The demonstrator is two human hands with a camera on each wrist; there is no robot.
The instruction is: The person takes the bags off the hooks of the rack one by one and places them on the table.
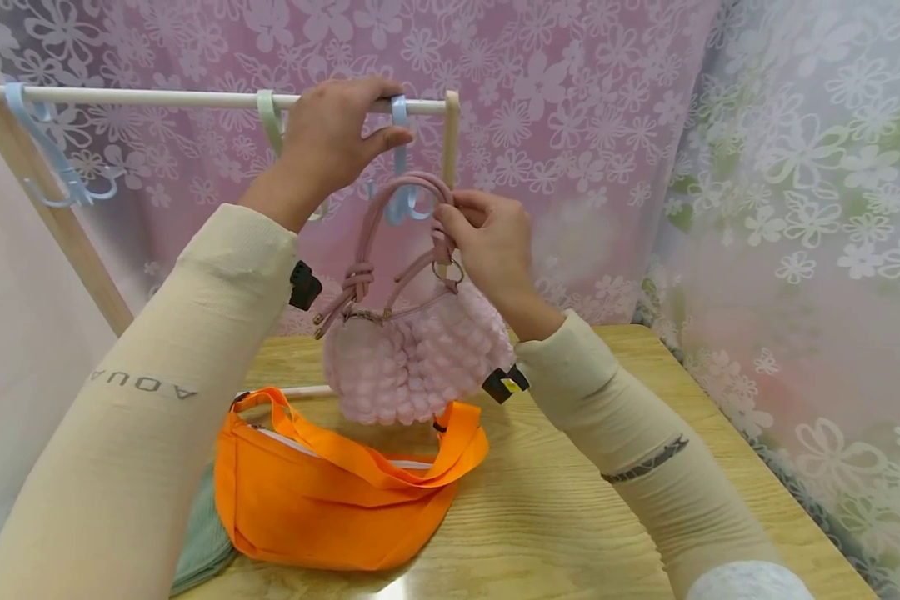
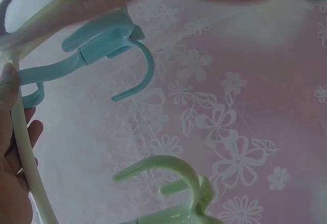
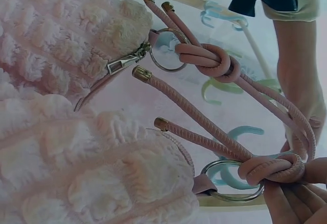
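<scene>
My left hand (image 1: 330, 133) reaches up to the white rail (image 1: 180, 97) and pinches the top of a light blue hook (image 1: 400, 158). In the left wrist view its thumb lies on the blue hook (image 2: 53, 71), with fingers behind the rail. My right hand (image 1: 495, 242) pinches the knotted cord handle of a pink puffy handbag (image 1: 420, 358), just above a metal ring (image 3: 232, 197). The handle loop (image 1: 412, 179) overlaps the hook's lower prongs in the head view. The handbag hangs upright from the handle, its zipper pull (image 3: 125, 62) showing in the right wrist view.
An orange sling bag (image 1: 330, 517) lies on the wooden table (image 1: 570, 517), partly over a green ribbed item (image 1: 202, 542). A green hook (image 1: 268, 112) and another blue hook (image 1: 63, 162) hang on the rail. A wooden post (image 1: 451, 137) ends the rail; flowered curtains (image 1: 555, 92) stand behind.
</scene>
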